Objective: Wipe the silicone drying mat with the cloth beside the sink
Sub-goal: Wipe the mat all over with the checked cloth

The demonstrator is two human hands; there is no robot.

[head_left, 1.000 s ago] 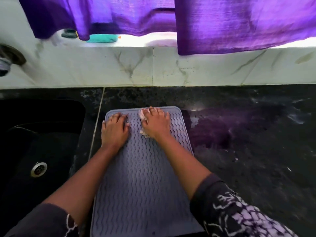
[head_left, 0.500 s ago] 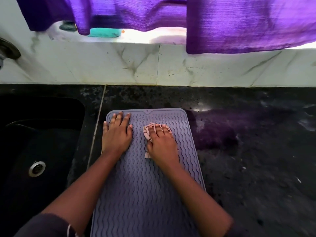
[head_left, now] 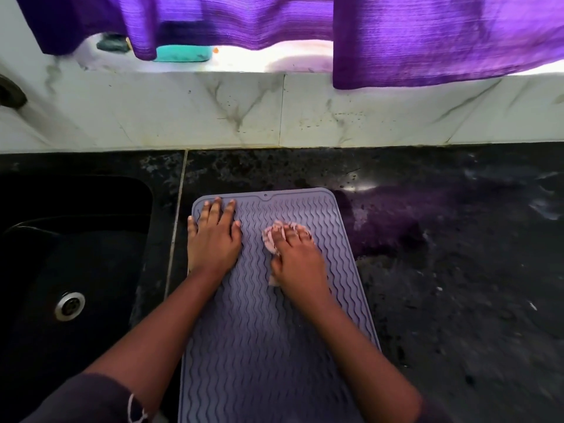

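A grey-lilac silicone drying mat (head_left: 262, 346) with wavy ridges lies lengthwise on the black stone counter, right of the sink. My left hand (head_left: 213, 236) rests flat on its far left corner, fingers spread, holding nothing. My right hand (head_left: 297, 259) presses a small pale pink cloth (head_left: 270, 238) onto the mat's far right part. The cloth shows only past the fingertips and near the wrist; the palm hides the rest of it.
A black sink (head_left: 70, 264) with a steel drain (head_left: 69, 305) lies at the left. The black counter (head_left: 457, 285) stretches right, with wet smears. Behind it rises a white marble wall (head_left: 274, 111), with a purple curtain (head_left: 427, 41) and a teal object (head_left: 183, 53) on the sill.
My right hand has drawn the cloth back from the mat's far edge toward me and slightly to the right. The left hand has stayed on the far left corner.
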